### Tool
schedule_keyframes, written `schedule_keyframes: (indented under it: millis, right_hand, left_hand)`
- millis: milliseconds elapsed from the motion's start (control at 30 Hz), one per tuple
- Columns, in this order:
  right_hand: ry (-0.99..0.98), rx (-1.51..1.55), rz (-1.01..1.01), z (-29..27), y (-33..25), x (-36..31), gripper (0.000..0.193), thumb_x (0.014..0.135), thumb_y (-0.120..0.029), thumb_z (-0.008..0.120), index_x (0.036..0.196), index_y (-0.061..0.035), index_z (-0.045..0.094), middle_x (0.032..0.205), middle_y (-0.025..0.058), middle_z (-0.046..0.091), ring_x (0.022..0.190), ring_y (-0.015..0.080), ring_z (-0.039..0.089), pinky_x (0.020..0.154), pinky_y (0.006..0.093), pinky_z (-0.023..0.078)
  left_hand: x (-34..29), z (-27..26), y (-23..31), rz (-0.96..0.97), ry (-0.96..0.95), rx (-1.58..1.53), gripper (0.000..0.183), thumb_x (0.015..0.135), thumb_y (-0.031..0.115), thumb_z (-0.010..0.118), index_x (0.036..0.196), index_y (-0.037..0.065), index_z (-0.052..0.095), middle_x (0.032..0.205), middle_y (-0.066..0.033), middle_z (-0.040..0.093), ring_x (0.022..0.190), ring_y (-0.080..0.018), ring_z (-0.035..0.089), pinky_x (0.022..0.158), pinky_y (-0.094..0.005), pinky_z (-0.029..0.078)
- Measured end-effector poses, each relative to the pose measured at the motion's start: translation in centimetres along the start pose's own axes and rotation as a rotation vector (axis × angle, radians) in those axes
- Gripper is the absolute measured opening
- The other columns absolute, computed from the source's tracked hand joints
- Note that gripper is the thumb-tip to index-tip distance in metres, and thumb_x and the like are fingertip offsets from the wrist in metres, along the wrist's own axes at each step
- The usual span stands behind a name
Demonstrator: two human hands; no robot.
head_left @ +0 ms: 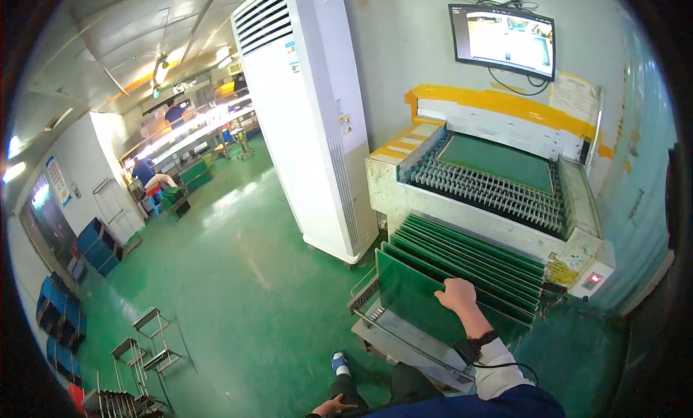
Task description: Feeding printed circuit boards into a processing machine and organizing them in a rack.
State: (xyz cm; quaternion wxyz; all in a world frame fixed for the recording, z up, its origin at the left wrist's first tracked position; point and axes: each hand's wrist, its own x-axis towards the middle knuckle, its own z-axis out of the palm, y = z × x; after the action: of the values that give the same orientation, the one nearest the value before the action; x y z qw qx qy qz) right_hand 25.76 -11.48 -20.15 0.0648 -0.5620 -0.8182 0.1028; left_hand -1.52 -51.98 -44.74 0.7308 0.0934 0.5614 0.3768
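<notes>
My right hand [457,295] is closed over the top edge of the nearest green circuit board panel [408,288]. That panel stands slightly apart from several more green panels [469,255], which stand upright in a row behind it. A metal rack [368,310] on a stand carries them all. Past the rack, another green panel [498,162] lies flat on the rollers [491,194] of a conveyor machine [462,212]. Low in the view, my left hand [333,406] rests by my thigh with its fingers extended, holding nothing.
A tall white air conditioner [310,129] stands left of the machine. A screen [504,41] hangs on the wall. Metal frames [148,346] and blue racks [99,246] stand on the left. Two people [144,171] are far off at a lit bench.
</notes>
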Motion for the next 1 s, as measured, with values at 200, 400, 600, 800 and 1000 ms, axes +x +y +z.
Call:
schedule_keyframes:
  millis: [200, 400, 600, 800, 1000]
  right_hand:
    - [-0.003, -0.003, 0.011, 0.2, 0.3, 0.1, 0.040, 0.074, -0.043, 0.068, 0.088, -0.0056, 0.067, 0.088, 0.0158, 0.067, 0.086, 0.0330, 0.064, 0.075, 0.0439, 0.051]
    - [-0.009, 0.015, 0.023, 0.0, 0.0, 0.0, 0.039, 0.074, -0.043, 0.067, 0.087, -0.0058, 0.068, 0.088, 0.0155, 0.067, 0.086, 0.0333, 0.064, 0.075, 0.0441, 0.051]
    - [-0.002, 0.019, 0.023, 0.1, 0.3, 0.0, 0.039, 0.074, -0.042, 0.068, 0.087, -0.0059, 0.068, 0.088, 0.0154, 0.067, 0.086, 0.0333, 0.064, 0.075, 0.0443, 0.051]
    - [0.004, 0.011, 0.023, 0.2, 0.4, 0.0, 0.038, 0.074, -0.041, 0.068, 0.087, -0.0057, 0.068, 0.088, 0.0155, 0.067, 0.086, 0.0337, 0.064, 0.075, 0.0440, 0.052]
    - [-0.038, 0.002, 0.020, 0.1, 0.2, 0.1, 0.038, 0.078, -0.042, 0.065, 0.089, -0.0063, 0.068, 0.089, 0.0142, 0.067, 0.087, 0.0324, 0.065, 0.073, 0.0445, 0.053]
  left_hand:
    - [2.0, -2.1, -2.4, 0.069, -0.089, -0.134, 0.090, 0.079, 0.015, 0.068, 0.150, 0.009, 0.012, 0.111, -0.0097, 0.058, 0.067, -0.0108, 0.047, 0.062, -0.0233, 0.042]
    - [3.0, -1.1, -2.9, 0.098, 0.106, 0.137, 0.079, 0.082, 0.012, 0.067, 0.147, 0.007, 0.022, 0.100, -0.0148, 0.061, 0.072, -0.0158, 0.053, 0.066, -0.0270, 0.044]
    - [2.4, -1.1, -1.6, 0.032, 0.194, 0.382, 0.075, 0.082, 0.015, 0.067, 0.145, 0.005, 0.028, 0.095, -0.0149, 0.061, 0.074, -0.0169, 0.054, 0.068, -0.0278, 0.045]
    - [3.1, -1.3, -1.1, 0.001, 0.176, 0.423, 0.077, 0.080, 0.018, 0.068, 0.145, 0.005, 0.028, 0.093, -0.0144, 0.061, 0.074, -0.0172, 0.055, 0.068, -0.0281, 0.045]
    - [3.8, -1.1, -0.9, -0.029, 0.159, 0.463, 0.080, 0.079, 0.021, 0.068, 0.145, 0.005, 0.027, 0.092, -0.0138, 0.061, 0.074, -0.0175, 0.055, 0.068, -0.0283, 0.045]
